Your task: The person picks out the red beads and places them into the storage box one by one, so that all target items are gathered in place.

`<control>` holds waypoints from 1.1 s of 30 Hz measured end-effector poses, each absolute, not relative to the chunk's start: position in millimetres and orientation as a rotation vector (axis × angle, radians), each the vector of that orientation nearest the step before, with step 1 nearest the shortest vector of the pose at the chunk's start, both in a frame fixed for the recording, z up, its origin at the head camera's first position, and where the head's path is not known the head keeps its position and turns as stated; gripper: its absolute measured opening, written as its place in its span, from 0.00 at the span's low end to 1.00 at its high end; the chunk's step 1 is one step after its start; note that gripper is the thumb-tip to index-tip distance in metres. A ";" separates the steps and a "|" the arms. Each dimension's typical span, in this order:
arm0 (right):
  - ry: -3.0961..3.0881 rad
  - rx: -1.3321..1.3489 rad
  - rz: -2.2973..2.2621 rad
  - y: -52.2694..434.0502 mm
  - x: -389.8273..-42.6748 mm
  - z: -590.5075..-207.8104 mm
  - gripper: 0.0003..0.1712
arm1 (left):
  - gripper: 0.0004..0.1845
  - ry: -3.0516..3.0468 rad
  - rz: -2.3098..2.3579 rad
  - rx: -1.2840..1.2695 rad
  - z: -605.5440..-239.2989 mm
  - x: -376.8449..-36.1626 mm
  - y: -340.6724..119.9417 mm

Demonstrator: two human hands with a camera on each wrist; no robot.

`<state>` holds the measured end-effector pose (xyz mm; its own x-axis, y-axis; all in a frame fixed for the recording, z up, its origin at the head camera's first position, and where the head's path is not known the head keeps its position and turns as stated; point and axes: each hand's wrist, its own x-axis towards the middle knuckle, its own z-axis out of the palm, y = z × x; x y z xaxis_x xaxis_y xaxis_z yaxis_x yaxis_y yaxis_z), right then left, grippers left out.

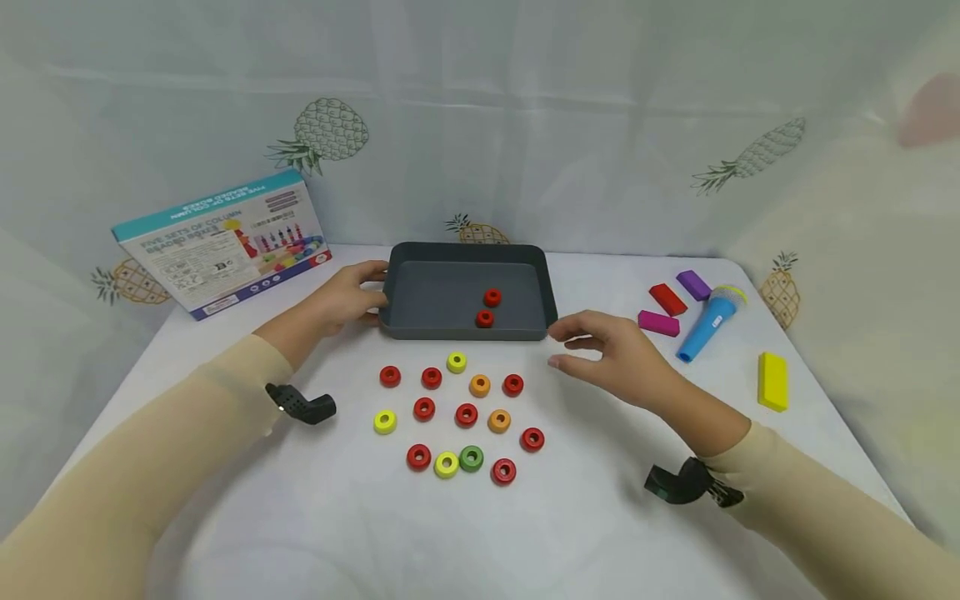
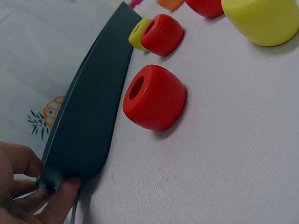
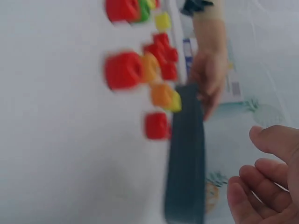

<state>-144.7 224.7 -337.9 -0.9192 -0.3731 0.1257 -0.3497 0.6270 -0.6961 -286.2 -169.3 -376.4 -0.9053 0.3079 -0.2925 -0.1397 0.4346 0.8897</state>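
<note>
Gripping grey tray (image 1: pixel 420 287) corner: left hand (image 1: pixel 347 297); right hand (image 1: pixel 615 354) loose, empty (just beside tray).

scattered rings (image 1: pixel 465 414) before tray (image 1: pixel 465 330), sides open

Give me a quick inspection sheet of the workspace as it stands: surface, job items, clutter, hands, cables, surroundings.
Surface: white cloth-covered table, pineapple print at the edges.
Job's things: dark grey tray holding two red rings; loose rings in red, yellow, orange and green scattered in front of it.
Clutter: toy box at back left; blue toy microphone, coloured blocks and yellow block at right.
Hands: left hand holds the tray's left end; right hand open beside its right corner, whether touching is unclear.
Cables: nothing seen.
Surroundings: pineapple-print curtain behind.
</note>
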 end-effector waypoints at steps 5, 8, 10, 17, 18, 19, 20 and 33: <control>2.662 -0.624 -1.239 223.6 -114.2 -361.9 0.24 | 0.40 2.300 1.461 0.138 -378.8 -287.2 -169.4; 2.577 -0.595 -1.254 221.6 -100.0 -374.8 0.24 | 0.40 2.320 1.440 0.132 -380.1 -288.1 -169.2; 2.546 -0.580 -1.257 219.3 -92.7 -383.2 0.23 | 0.40 2.325 1.429 0.127 -380.5 -288.7 -169.2; 2.564 -0.608 -1.225 212.0 -81.3 -403.6 0.22 | 0.40 2.341 1.403 0.136 -380.6 -289.6 -168.1; 2.575 -0.619 -1.216 211.3 -80.6 -404.7 0.22 | 0.40 2.344 1.399 0.139 -380.5 -289.6 -167.8; 2.587 -0.630 -1.203 210.5 -80.2 -405.1 0.22 | 0.40 2.343 1.399 0.140 -380.6 -289.7 -167.7; 2.599 -0.642 -1.191 209.8 -79.6 -405.5 0.22 | 0.40 2.343 1.400 0.139 -380.8 -289.5 -167.9; 2.681 -0.761 -1.072 203.8 -77.3 -401.7 0.19 | 0.40 2.316 1.430 0.140 -380.9 -289.5 -168.8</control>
<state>-77.3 203.8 -401.7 -0.8589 -0.5104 0.0425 -0.3989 0.6147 -0.6805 -289.5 -168.8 -380.9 -0.9098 0.2956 -0.2912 -0.1280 0.4677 0.8746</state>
